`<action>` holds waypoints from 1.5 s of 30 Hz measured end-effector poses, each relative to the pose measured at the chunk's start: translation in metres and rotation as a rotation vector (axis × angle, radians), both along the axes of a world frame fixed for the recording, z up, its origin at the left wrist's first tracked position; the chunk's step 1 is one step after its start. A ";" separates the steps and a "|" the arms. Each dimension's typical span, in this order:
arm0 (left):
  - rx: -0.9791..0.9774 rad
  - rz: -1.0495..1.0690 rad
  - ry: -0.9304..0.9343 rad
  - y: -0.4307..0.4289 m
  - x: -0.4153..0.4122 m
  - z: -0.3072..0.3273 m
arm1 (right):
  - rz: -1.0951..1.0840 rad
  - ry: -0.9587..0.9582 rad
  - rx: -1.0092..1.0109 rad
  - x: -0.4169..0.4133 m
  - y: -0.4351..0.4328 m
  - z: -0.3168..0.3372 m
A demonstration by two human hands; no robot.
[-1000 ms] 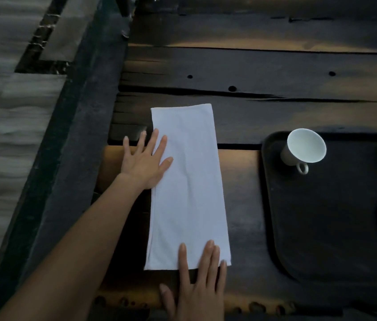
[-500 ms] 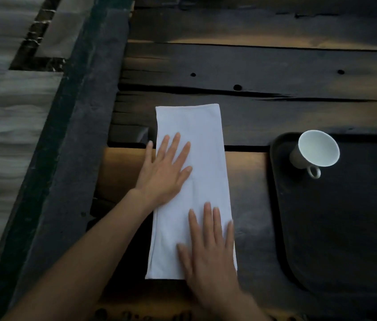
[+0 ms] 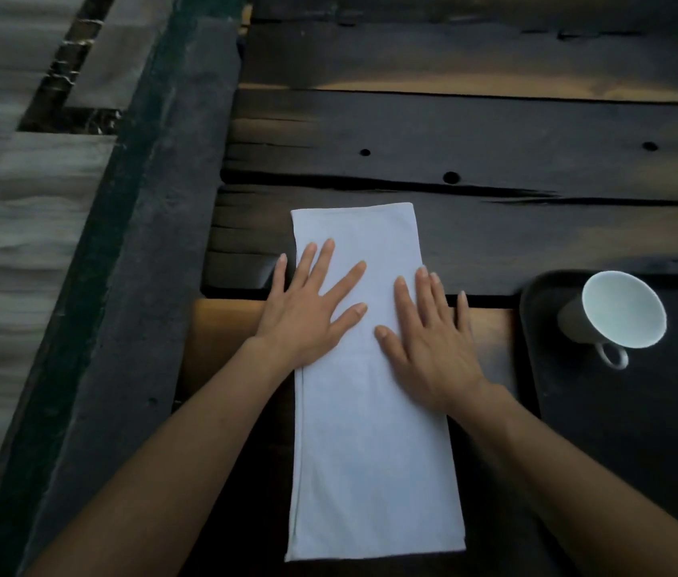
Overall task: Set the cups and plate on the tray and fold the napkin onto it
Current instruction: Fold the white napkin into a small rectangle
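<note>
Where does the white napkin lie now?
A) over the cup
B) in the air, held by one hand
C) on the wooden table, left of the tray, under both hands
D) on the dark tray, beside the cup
C: the napkin lies flat on the table, left of the tray, with the left hand and the right hand pressed flat on it.

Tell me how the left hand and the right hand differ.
The left hand spreads its fingers wide; the right hand holds them closer together. The left hand's little finger overhangs the napkin's left edge; the right hand's outer fingers overhang its right edge. Both lie flat, palms down, on the napkin.
</note>
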State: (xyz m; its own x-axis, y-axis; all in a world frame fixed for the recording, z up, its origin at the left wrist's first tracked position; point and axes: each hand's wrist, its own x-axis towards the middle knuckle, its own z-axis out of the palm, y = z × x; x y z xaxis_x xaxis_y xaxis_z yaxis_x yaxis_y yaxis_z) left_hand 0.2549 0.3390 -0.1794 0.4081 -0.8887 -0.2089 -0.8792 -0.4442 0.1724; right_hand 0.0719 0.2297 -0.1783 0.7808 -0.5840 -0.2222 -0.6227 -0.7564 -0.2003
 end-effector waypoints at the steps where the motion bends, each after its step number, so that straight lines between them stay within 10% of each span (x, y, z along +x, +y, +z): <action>1: 0.000 -0.005 0.000 -0.004 0.006 -0.001 | -0.021 -0.002 0.015 0.007 -0.005 0.000; 14: -0.043 -0.067 0.007 -0.056 0.069 -0.004 | -0.143 -0.007 0.014 0.078 -0.068 0.008; 20: -0.235 0.354 -0.057 -0.059 0.076 0.013 | -0.273 -0.159 -0.032 0.099 -0.086 0.025; 25: -0.322 0.852 0.481 -0.052 0.083 0.025 | -0.510 -0.124 0.281 0.111 -0.106 0.037; 34: -0.335 0.815 0.562 -0.062 0.080 0.044 | -0.680 -0.312 0.595 0.102 -0.118 0.043; 39: -0.487 0.853 1.006 -0.059 0.073 0.059 | -0.625 -0.450 0.713 0.090 -0.115 0.049; 45: -0.611 0.780 1.114 -0.042 0.062 0.080 | -0.534 -0.623 0.770 0.074 -0.105 0.075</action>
